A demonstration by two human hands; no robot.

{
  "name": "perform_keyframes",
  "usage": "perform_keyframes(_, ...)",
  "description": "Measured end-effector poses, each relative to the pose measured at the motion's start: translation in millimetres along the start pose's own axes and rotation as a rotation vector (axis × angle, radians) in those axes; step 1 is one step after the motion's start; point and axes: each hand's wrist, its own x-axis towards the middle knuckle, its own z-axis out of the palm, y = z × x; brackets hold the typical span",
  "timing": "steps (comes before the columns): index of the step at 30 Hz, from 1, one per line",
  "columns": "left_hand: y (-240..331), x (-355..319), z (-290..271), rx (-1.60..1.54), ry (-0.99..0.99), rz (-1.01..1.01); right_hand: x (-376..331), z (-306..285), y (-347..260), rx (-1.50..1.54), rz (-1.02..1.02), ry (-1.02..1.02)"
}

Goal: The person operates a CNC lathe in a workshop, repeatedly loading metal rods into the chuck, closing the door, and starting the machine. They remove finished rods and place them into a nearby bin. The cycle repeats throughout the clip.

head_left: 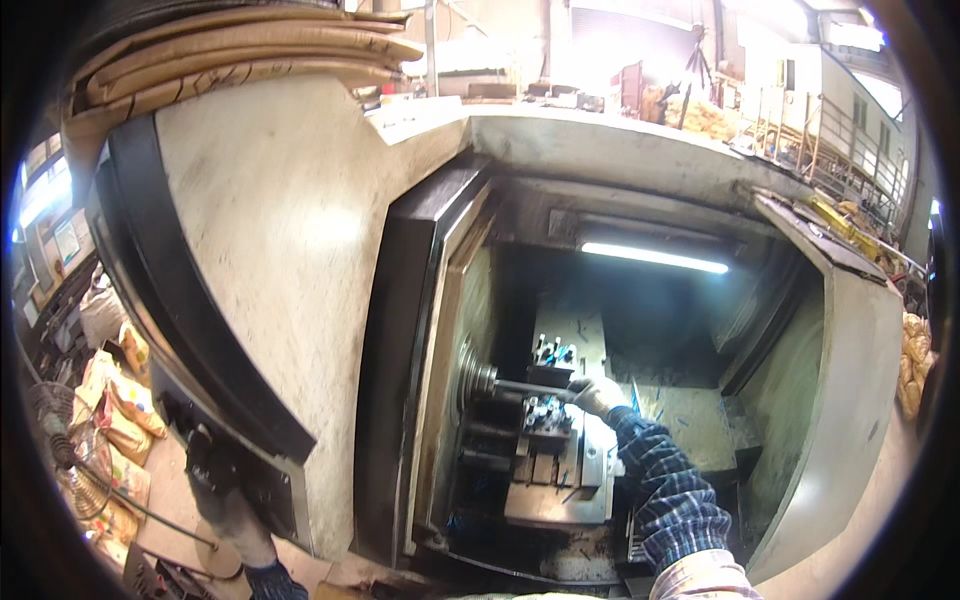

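Note:
My right hand (598, 396), in a pale work glove, reaches into the lathe's work space and is closed around the free end of a metal bar (530, 388). The bar's other end sits in the round chuck (478, 380) on the left wall, so it lies roughly level. Tool holders (545, 412) stand just below the bar, and further ones (553, 352) just above it, with blue chips about them. At the lower left, my left hand (215, 475), in a glove darkened at the fingers, is by the dark lower edge of the machine's front; its fingers are hard to make out.
A lit tube lamp (655, 258) hangs at the back of the work space. Metal slides (560, 500) and scattered chips lie below. The pale machine housing (270, 200) curves around the opening. Folded cardboard (250, 50) is stacked on top. Printed bags (110, 410) stand at far left.

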Motion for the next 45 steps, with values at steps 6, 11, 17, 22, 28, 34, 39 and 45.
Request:
perform_keyframes(6,-12,-4,11,-0.199,0.004,-0.005,38,20,12,0.049,-0.036,-0.102)
perform_keyframes(11,18,-3,27,0.007,0.098,0.043,32,21,-33,-0.003,-0.034,-0.168)
perform_keyframes(17,26,-9,12,-0.113,0.056,-0.256,34,-2,-8,-0.302,0.095,-0.138)
perform_keyframes(22,-3,-21,-8,-0.434,0.11,-0.26,56,15,-32,-0.106,0.001,-0.153)
perform_keyframes(28,29,-17,17,0.064,0.063,-0.088,47,5,-92,-0.31,0.122,-0.232)
perform_keyframes(34,-4,-11,8,-0.054,-0.018,0.172,47,13,-61,-0.065,0.105,-0.212)
perform_keyframes(39,-43,23,-34,-0.066,-0.255,0.86,27,-4,-121,-0.126,0.075,-0.252)
perform_keyframes(45,55,-6,29,-0.317,-0.042,-0.494,36,13,-69,-0.132,0.204,-0.186)
